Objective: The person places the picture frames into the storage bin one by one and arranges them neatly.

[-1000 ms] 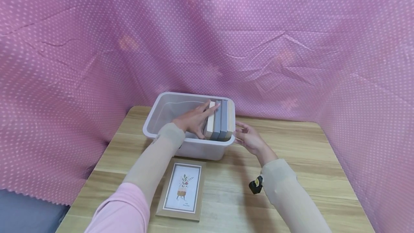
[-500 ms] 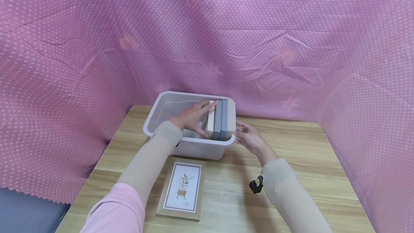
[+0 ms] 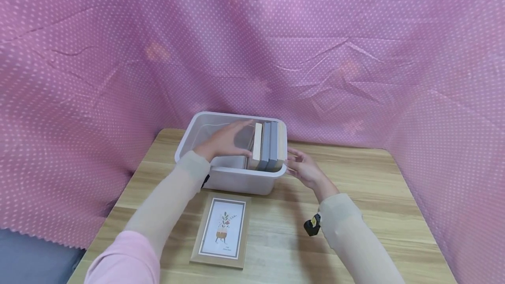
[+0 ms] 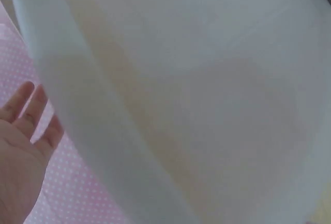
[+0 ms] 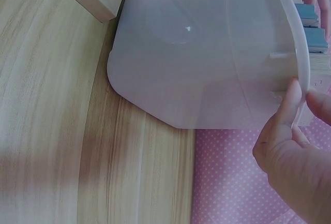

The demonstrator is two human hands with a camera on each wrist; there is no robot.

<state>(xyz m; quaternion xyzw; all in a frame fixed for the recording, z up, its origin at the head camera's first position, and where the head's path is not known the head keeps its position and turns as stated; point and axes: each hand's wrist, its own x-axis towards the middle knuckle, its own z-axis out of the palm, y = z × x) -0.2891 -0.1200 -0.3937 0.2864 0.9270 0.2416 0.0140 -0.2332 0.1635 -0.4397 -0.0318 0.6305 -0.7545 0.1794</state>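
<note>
A translucent white plastic bin (image 3: 236, 183) stands on the table. Several flat rectangular pieces, cream (image 3: 257, 146) and grey-blue (image 3: 272, 146), stand upright side by side at its right end; only their edges show. My left hand (image 3: 222, 139) hovers inside the bin left of this row, fingers spread, thumb tip close to the nearest piece. In the left wrist view the bin's wall hides part of the left hand (image 4: 23, 157). My right hand (image 5: 295, 157) pinches the bin's right rim between thumb and fingers. In front of the bin lies a wooden picture frame (image 3: 222, 229) with a potted-plant print.
The wood-grain table (image 3: 378, 214) extends to both sides of the bin. A pink dotted curtain (image 3: 335, 56) hangs close behind and around it. A small black device (image 3: 312, 225) sits at the right wrist.
My left hand has drawn back leftward, off the row of upright pieces. The pieces stay upright. My right hand and the picture frame have not moved.
</note>
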